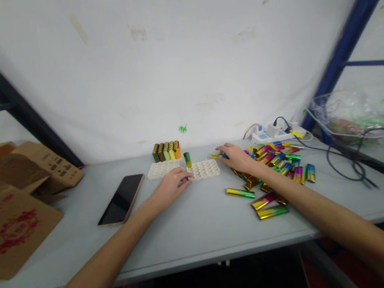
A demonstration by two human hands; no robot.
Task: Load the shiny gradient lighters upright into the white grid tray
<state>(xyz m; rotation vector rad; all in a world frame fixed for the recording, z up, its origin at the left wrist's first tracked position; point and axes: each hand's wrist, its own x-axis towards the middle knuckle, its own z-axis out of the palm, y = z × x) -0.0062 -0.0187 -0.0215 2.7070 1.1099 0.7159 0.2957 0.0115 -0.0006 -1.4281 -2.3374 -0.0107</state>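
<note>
My left hand point(172, 186) pinches the near left corner of a white tray point(208, 175) with rows of round holes. One shiny green-and-yellow lighter sleeve point(188, 160) stands upright at that tray's far left corner. A second white holed tray point(156, 174) lies just left of it. In the closed fingers of my right hand point(234, 156) is another lighter sleeve point(214, 156), yellow and blue, held level right of the tray. Beside and under my right forearm spreads a loose pile of rainbow-coloured lighter sleeves point(285, 167). A single sleeve point(240, 193) lies nearer to me.
A block of several upright sleeves point(166, 151) stands by the wall. A dark-screened phone point(121, 200) lies left, beside cardboard boxes point(20, 227). At right are a white power strip point(266, 135), a looping black cable point(357, 172) and clear plastic bags point(349, 113).
</note>
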